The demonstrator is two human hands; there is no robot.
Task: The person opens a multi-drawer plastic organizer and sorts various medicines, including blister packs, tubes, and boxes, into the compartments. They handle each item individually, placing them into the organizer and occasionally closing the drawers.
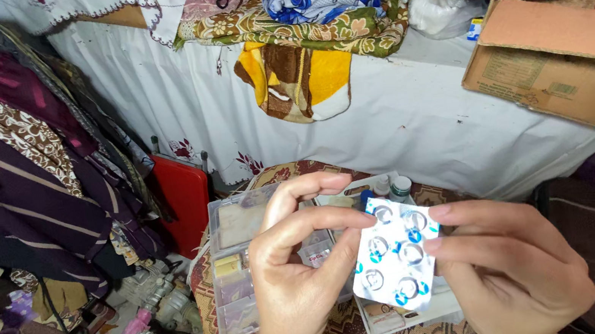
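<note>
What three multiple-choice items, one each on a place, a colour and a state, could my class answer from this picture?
1. Where does the clear compartment box lie?
A. behind the left hand
B. on the cardboard box
C. on the hanging clothes

2. What colour marks the silver blister pack?
A. red
B. blue
C. green

3. How is the blister pack held?
A. by both hands
B. lying free on the cloth
C. by the right hand alone

Answers:
1 A, the box's compartments show just past the left hand, on the patterned cloth.
2 B, blue patches sit between the foil bubbles.
3 A, left thumb and forefinger pinch its top edge and right fingers touch its side.
</note>
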